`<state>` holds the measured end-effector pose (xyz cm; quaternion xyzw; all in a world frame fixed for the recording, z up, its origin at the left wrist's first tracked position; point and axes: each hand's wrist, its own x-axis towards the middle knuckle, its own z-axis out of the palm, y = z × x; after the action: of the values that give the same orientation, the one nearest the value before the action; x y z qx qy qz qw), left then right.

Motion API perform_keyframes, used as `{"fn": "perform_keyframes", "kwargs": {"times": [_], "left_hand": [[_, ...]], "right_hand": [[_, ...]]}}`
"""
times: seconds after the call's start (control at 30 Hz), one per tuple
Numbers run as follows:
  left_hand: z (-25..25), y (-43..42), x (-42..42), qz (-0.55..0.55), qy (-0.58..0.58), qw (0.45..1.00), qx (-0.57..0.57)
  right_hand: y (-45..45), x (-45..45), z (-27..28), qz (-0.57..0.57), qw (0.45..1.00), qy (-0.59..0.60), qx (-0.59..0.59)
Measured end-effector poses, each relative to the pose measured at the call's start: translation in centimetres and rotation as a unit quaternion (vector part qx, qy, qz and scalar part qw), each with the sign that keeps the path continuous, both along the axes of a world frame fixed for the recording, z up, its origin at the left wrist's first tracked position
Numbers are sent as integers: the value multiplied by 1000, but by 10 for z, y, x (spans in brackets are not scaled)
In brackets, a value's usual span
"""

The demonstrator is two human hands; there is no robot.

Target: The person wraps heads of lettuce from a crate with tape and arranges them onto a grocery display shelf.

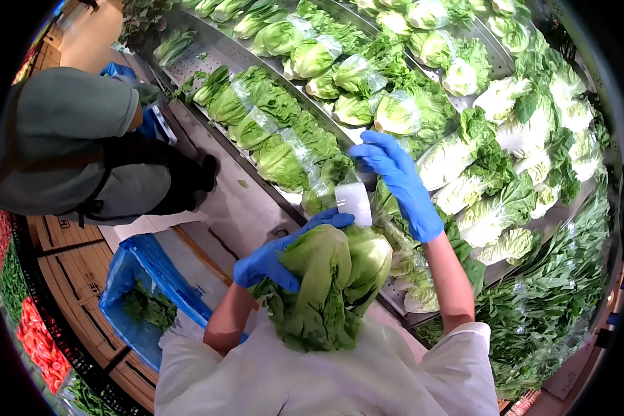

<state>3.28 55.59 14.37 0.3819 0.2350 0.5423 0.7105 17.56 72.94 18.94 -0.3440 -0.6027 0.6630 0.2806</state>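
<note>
Against my chest, my left hand (277, 256), in a blue glove, holds a large leafy lettuce (333, 277) from its left and upper side. The lettuce's leaves hang down over the white shirt. A white roll (354, 202) stands just above the lettuce, between my two hands; what supports it is hard to make out. My right hand (388, 163), also gloved in blue, is raised to the upper right of the roll, apart from the lettuce. Its fingers are bent and point left, and I cannot tell whether anything thin is between them.
Tilted metal shelves hold rows of lettuces (277, 163), pale cabbages (496, 208) and loose greens (548, 298). A person (83, 139) in grey-green stands at the left. Below are a blue-lined box (128, 267) with leaves and red peppers (40, 340).
</note>
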Motion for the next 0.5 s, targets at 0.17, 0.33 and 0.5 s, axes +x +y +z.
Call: {"fn": "perform_keyframes", "kwargs": {"times": [0.17, 0.33, 0.5], "left_hand": [[-7, 2, 2, 0, -93, 996, -6], [9, 11, 0, -16, 66, 998, 13], [-1, 8, 5, 43, 67, 996, 35]], "right_hand": [[-15, 41, -23, 37, 993, -100, -45], [-27, 25, -22, 36, 973, -70, -216], [-14, 29, -41, -153, 978, 0, -140]]}}
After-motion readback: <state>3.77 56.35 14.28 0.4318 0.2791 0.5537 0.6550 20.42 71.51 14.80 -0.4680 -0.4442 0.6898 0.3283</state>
